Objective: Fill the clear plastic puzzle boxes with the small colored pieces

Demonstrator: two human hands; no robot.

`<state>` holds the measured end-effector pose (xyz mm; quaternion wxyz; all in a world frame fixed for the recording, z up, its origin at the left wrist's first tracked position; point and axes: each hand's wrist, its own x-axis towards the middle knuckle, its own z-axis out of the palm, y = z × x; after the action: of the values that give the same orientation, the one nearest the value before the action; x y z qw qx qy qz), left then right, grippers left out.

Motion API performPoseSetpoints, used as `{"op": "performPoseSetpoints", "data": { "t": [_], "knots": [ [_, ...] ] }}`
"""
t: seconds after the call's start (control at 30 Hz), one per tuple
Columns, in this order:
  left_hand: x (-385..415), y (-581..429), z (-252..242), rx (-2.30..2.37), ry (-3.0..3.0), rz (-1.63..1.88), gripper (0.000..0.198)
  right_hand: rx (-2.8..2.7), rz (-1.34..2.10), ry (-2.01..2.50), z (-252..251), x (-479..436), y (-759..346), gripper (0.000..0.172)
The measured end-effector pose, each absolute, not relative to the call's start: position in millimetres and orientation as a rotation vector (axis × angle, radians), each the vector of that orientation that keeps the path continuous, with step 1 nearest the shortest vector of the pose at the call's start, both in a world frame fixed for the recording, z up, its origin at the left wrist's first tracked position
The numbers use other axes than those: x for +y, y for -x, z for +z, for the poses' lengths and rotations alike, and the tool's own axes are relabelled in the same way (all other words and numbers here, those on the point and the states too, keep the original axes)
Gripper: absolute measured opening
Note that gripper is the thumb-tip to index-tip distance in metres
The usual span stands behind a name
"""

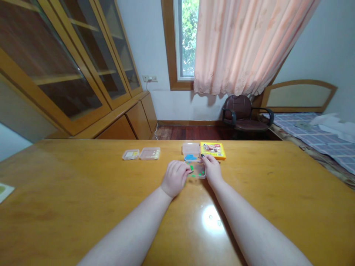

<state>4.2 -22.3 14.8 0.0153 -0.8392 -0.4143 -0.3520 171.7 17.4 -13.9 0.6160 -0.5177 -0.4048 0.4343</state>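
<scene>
My left hand (pixel 175 178) is closed in a pinch at the left edge of a clear plastic box (pixel 197 177) with small green pieces in it. A dark spot shows at its fingertips, too small to name. My right hand (pixel 213 169) is also closed, its fingers together at the box's far right corner. Another dark spot shows at its fingertips; I cannot tell if it is a nail or a held piece. Just behind lies a second clear box (pixel 190 148) with blue pieces (pixel 190 157) in its near part.
A yellow printed box (pixel 222 152) lies behind my right hand. Two clear boxes (pixel 149 153) with pale and yellow contents stand to the left on the wooden table (pixel 83 192). A white sheet (pixel 5 193) lies at the left edge. Beyond are a chair (pixel 244 114) and bed.
</scene>
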Motion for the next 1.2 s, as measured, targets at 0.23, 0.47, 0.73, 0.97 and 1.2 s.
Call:
{"op": "performPoseSetpoints", "data": {
  "t": [0.23,0.47,0.73,0.97,1.2],
  "knots": [
    [-2.4,4.8,8.9,-1.566,2.578,-1.2,0.02,-0.882,1.005,1.204,-19.2,20.4,-172.8,0.026],
    [-31.4,-21.7,-19.7,-2.158,2.2,-0.622,0.059,-0.644,0.929,1.206,-17.5,26.2,-180.4,0.022],
    [-39.5,-37.0,-22.7,-1.865,2.746,-0.214,0.067,-0.604,0.952,1.204,-11.0,23.1,-177.1,0.019],
    [-22.6,-20.1,-12.2,-1.545,2.972,-0.442,0.038,-0.562,0.97,1.167,-9.6,23.5,-177.3,0.017],
    [-9.4,-3.4,1.3,-1.623,2.811,-0.614,0.023,-0.549,0.985,1.15,-9.8,23.5,-177.5,0.017]
  ]
}}
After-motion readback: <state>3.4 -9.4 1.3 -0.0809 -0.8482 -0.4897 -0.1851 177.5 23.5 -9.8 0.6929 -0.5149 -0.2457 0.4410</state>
